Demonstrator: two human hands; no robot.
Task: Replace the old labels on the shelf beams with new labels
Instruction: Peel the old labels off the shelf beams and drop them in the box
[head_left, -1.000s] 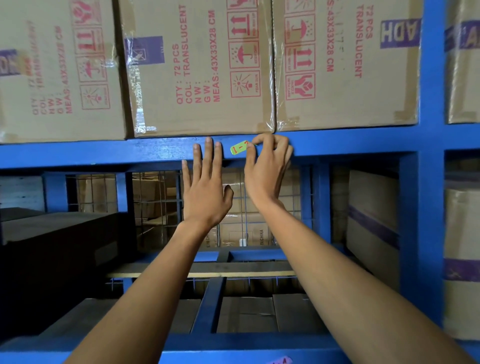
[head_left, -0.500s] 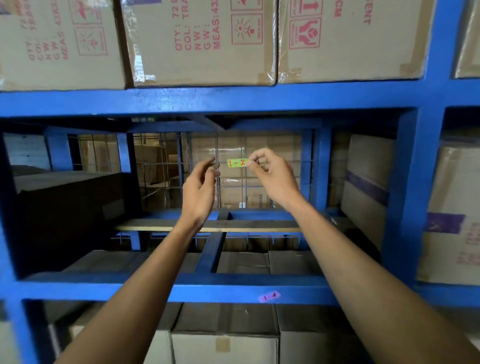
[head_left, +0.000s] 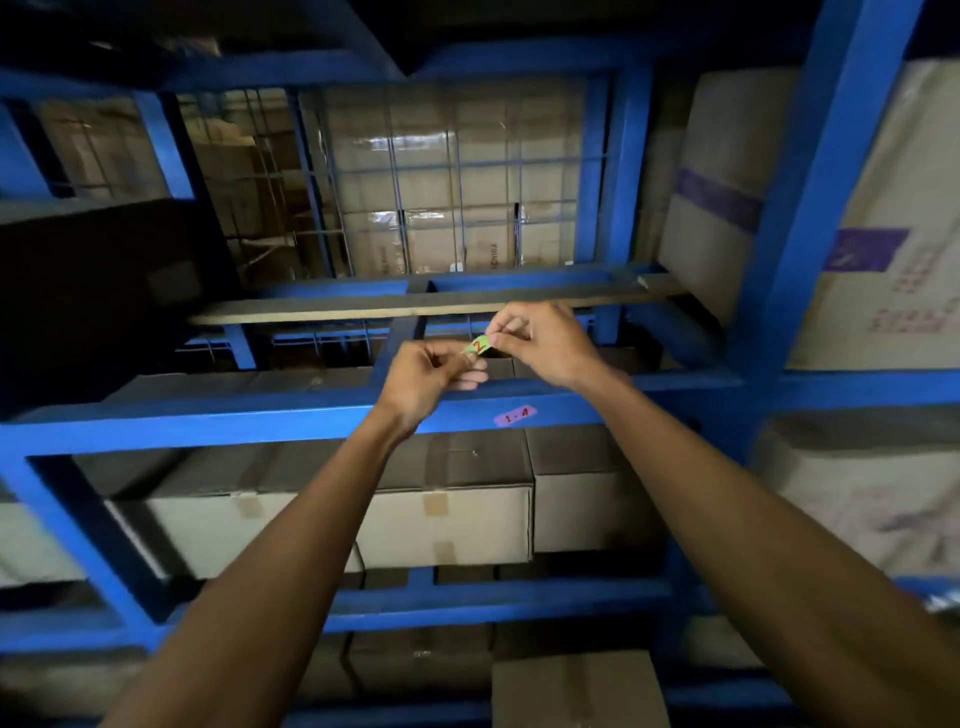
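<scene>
A small green label (head_left: 479, 344) with red writing is held in the air between both hands, bent or folded. My left hand (head_left: 431, 376) pinches its left end and my right hand (head_left: 540, 343) pinches its right end. They hover in front of a blue shelf beam (head_left: 260, 418). A pink label (head_left: 514, 415) reading "1-4" is stuck on that beam, just below my right wrist.
Blue steel racking surrounds the hands, with a thick upright (head_left: 826, 208) at the right. Cardboard boxes (head_left: 447, 525) fill the level below the beam, and larger boxes (head_left: 878, 249) stand at the right. A wire mesh panel (head_left: 447, 182) backs the open bay.
The green label came off the upper beam in my right hand. Both hands dropped down to the lower beam, my left hand now pinches the label too, and the view tilted downward.
</scene>
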